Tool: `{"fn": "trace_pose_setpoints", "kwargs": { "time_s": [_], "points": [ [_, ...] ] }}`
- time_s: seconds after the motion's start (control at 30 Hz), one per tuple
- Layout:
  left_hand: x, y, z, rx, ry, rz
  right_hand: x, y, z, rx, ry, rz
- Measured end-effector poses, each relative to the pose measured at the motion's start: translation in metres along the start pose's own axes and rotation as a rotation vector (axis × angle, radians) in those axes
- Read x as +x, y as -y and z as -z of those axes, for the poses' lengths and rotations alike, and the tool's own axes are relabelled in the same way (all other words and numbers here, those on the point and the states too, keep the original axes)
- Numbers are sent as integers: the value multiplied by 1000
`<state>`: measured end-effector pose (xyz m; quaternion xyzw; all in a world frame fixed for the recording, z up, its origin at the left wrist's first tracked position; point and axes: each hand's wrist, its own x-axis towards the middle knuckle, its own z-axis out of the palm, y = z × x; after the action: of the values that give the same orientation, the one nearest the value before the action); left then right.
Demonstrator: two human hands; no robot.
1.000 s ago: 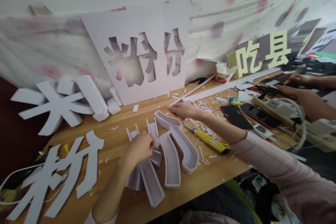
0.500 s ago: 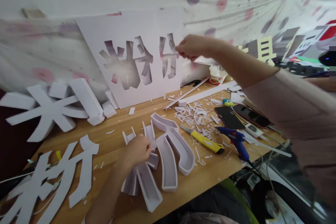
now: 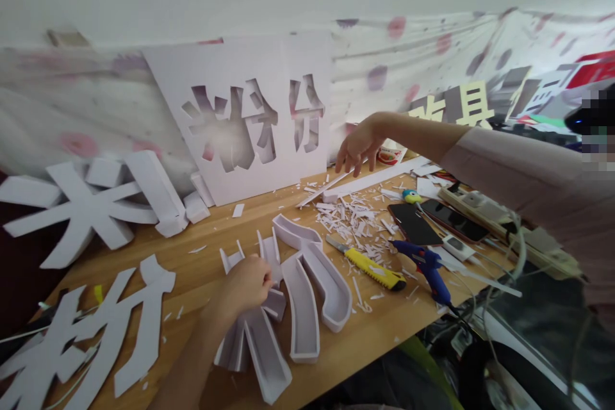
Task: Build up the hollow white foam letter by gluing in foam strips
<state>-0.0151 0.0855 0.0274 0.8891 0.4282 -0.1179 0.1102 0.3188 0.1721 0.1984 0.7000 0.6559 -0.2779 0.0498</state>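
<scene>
My left hand (image 3: 247, 283) is closed over the middle of a white walled character piece (image 3: 269, 352) lying on the wooden table (image 3: 192, 275); its fingertips touch the piece, and what they grip is partly hidden. My right hand (image 3: 358, 144) hangs in the air above the far table area, fingers spread and pointing down, holding nothing. Below it lie white scraps (image 3: 353, 214) and a long white strip (image 3: 375, 178). A yellow utility knife (image 3: 375, 269) and a blue glue gun (image 3: 425, 266) rest to the right of the walled piece.
A white board with cut-out characters (image 3: 250, 186) leans against the wall. White characters stand at left (image 3: 96, 205) and lie at front left (image 3: 148, 320). Two phones (image 3: 414, 224), a power strip (image 3: 542, 250), cables and a paper cup (image 3: 390, 154) are at right. Someone's dark sleeve or object is unclear.
My right hand has come down from in front of the board's right side and its fingers have opened. My left hand stays on the white piece. The view has shifted slightly.
</scene>
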Motion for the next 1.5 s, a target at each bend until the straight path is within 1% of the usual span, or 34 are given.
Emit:
{"fn": "trace_pose_setpoints", "kwargs": {
  "time_s": [0.1,0.27,0.47,0.63,0.7,0.77,0.83,0.9,0.97,1.03,1.1,1.23,1.33,1.5],
  "points": [
    [0,-1,1,19,11,-1,5,-8,-4,-46,-25,19],
    [0,-2,1,31,16,13,5,-14,0,-142,-195,4],
    [2,-2,-2,20,21,48,-4,-10,-2,-263,-371,-26],
    [2,-1,-4,-7,8,70,3,-6,-11,-286,-419,-43],
    [2,-1,-6,-24,-11,79,6,-1,-22,-262,-448,-13],
    [2,-1,-9,-40,-40,93,9,4,-41,-222,-494,45],
    [2,0,-12,-55,-65,105,12,10,-69,-163,-534,116],
    [4,1,-14,-66,-81,106,16,15,-99,-90,-544,200],
    [6,3,-16,-70,-86,100,22,20,-127,-4,-562,235],
    [7,4,-16,-69,-85,92,28,25,-145,85,-574,237],
    [8,5,-16,-65,-75,85,33,31,-155,167,-568,240],
    [8,8,-17,-49,-56,74,31,40,-160,301,-556,273],
    [8,9,-18,-33,-47,75,16,42,-171,366,-580,286],
    [10,11,-19,-16,-28,74,-13,34,-204,452,-646,243]
  ]
}}
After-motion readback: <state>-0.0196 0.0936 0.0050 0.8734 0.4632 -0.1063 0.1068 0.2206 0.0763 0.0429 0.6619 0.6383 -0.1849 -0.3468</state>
